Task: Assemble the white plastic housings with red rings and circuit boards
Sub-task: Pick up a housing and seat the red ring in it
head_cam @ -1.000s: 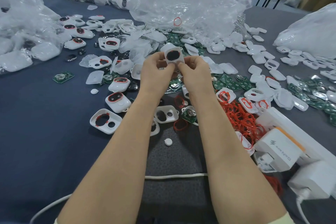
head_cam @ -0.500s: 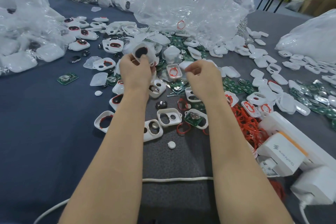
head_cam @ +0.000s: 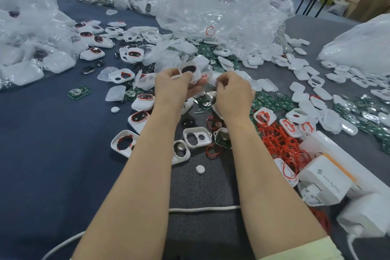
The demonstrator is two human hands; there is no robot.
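Grip: left hand (head_cam: 172, 85), up-left of the red ring pile (head_cam: 278, 143), pinches a white housing (head_cam: 189, 70) by its edge.
Housing: held above the clutter, dark opening toward the camera; a slack pinch could drop it among look-alikes.
Right hand (head_cam: 234, 93): up-left of the pile too, fingers curled; whether they hold anything, I cannot tell.
Circuit boards (head_cam: 268, 102): just beyond the pile, overlapping; two might lift together.

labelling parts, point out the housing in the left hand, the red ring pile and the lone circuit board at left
white housing (head_cam: 188, 69): head view, dark oval in its face
red ring pile (head_cam: 280, 145): head view, middle of the heap
green circuit board (head_cam: 79, 92): head view, centre of the board
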